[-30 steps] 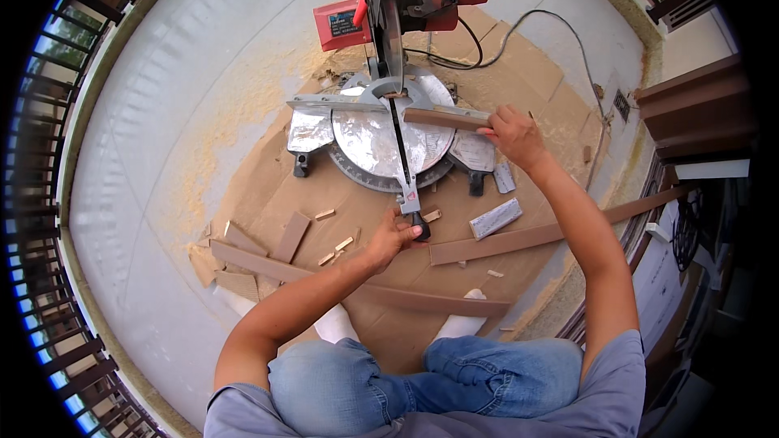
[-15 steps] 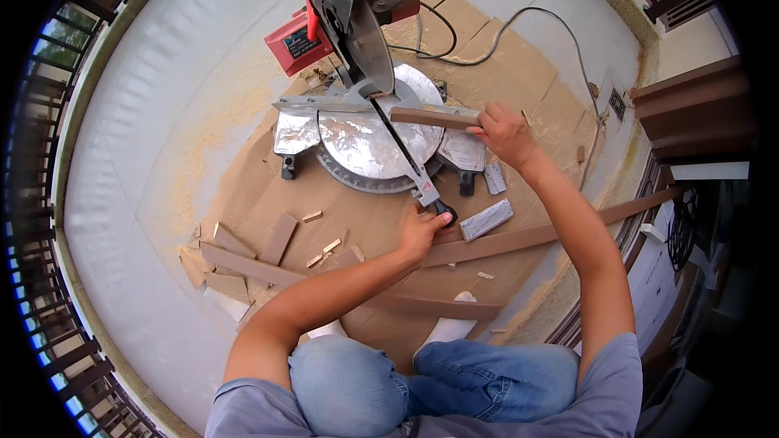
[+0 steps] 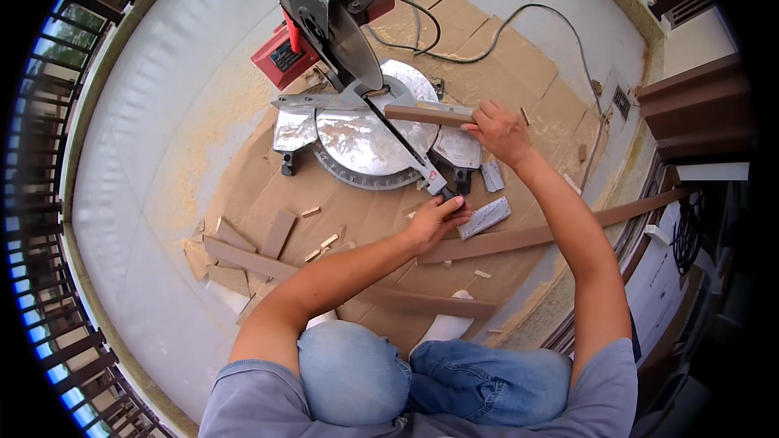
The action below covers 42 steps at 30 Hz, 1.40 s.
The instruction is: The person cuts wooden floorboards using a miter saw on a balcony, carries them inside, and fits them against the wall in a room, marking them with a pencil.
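A miter saw with a red motor housing (image 3: 276, 61) and a round silver table (image 3: 365, 146) rests on cardboard. Its raised blade (image 3: 357, 57) hangs over the slotted arm, which angles down to the right. My left hand (image 3: 438, 219) is closed round the black handle (image 3: 450, 197) at that arm's end. My right hand (image 3: 497, 130) grips a short brown board (image 3: 422, 115) lying along the metal fence (image 3: 304, 103), right of the slot. Near my hands lie a white-faced offcut (image 3: 485, 216) and a long brown plank (image 3: 519, 235).
Brown strips and small offcuts (image 3: 276, 245) lie at the lower left of the cardboard (image 3: 503, 57). A black cord (image 3: 552, 10) loops behind the saw. A railing (image 3: 49, 113) rims the left side; dark brown panels (image 3: 690, 109) and stacked materials stand at the right.
My left hand has moved right with the handle, swinging the saw's arm and head so the blade now sits at an angle. My right hand still holds the board, slightly shifted left.
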### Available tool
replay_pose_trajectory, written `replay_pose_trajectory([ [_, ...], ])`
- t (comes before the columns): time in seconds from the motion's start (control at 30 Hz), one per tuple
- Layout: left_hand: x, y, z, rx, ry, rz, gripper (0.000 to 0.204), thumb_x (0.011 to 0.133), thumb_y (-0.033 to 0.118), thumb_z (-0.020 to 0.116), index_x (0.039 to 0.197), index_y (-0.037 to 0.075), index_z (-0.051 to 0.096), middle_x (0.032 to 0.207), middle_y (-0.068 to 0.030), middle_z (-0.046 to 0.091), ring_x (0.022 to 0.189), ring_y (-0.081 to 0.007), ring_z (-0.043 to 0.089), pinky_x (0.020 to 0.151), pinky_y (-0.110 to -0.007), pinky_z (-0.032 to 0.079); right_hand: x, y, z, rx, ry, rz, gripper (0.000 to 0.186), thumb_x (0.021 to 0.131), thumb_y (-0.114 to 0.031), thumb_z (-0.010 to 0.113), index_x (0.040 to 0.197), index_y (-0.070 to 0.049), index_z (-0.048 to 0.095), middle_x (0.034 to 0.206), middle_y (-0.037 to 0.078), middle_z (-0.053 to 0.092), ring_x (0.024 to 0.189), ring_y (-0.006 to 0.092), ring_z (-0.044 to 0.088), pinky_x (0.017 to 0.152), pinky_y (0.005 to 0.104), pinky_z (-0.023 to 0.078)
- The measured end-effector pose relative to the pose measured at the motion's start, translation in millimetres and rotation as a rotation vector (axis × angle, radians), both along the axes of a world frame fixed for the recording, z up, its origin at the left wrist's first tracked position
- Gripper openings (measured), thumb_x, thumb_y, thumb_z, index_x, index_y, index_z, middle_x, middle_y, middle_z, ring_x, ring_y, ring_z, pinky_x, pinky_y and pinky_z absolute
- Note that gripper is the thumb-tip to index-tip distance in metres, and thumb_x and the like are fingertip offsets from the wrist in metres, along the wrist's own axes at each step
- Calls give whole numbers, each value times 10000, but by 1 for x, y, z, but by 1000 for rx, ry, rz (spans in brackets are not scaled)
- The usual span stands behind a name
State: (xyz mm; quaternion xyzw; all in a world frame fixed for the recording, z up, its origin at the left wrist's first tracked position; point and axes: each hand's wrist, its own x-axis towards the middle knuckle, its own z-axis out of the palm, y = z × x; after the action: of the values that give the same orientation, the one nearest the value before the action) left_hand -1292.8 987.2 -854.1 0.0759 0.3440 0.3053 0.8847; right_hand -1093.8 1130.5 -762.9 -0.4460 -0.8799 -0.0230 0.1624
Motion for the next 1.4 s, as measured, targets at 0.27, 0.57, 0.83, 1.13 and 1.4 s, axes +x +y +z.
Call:
replay_pose_trajectory([
  [0.27, -119, -33, 49, 128, 221, -777, 466, 1034, 309, 619, 1338, -43, 583, 1193, -151, 700, 1044, -214, 688, 938, -340, 562, 5, 4, -2, -31, -9, 23, 265, 826, -294, 772, 825, -78, 619, 894, 81, 586, 884, 270, 613, 742, 386, 543],
  [0.57, -282, 78, 422, 669, 1092, -340, 326, 1032, 290, 582, 1083, -13, 689, 720, -36, 674, 681, -119, 676, 646, -264, 553, 13, 17, -11, -43, 1, 112, 279, 868, -327, 728, 819, -77, 613, 889, 78, 597, 892, 266, 629, 722, 385, 553],
  [0.83, -170, 281, 549, 1179, 1521, 86, 249, 1018, 216, 582, 971, -6, 685, 831, -133, 700, 782, -227, 705, 743, -360, 593, -9, 23, -1, -68, -38, 151, 279, 882, -363, 716, 869, -92, 651, 912, 79, 606, 922, 272, 632, 753, 400, 553],
  [1.13, -149, 408, 397, 763, 1582, -413, 516, 990, 418, 586, 1151, -71, 627, 954, -270, 707, 780, -373, 739, 686, -485, 631, -5, 12, -5, -140, 43, 74, 273, 894, -351, 713, 871, -92, 629, 940, 72, 608, 933, 259, 633, 765, 391, 554],
  [1.4, -91, 325, 371, 691, 1193, 59, 373, 942, 314, 713, 1116, 25, 553, 997, -123, 636, 874, -232, 696, 847, -398, 638, 17, 20, -7, -168, 44, 96, 275, 897, -348, 711, 866, -86, 634, 933, 76, 610, 932, 260, 634, 775, 387, 554],
])
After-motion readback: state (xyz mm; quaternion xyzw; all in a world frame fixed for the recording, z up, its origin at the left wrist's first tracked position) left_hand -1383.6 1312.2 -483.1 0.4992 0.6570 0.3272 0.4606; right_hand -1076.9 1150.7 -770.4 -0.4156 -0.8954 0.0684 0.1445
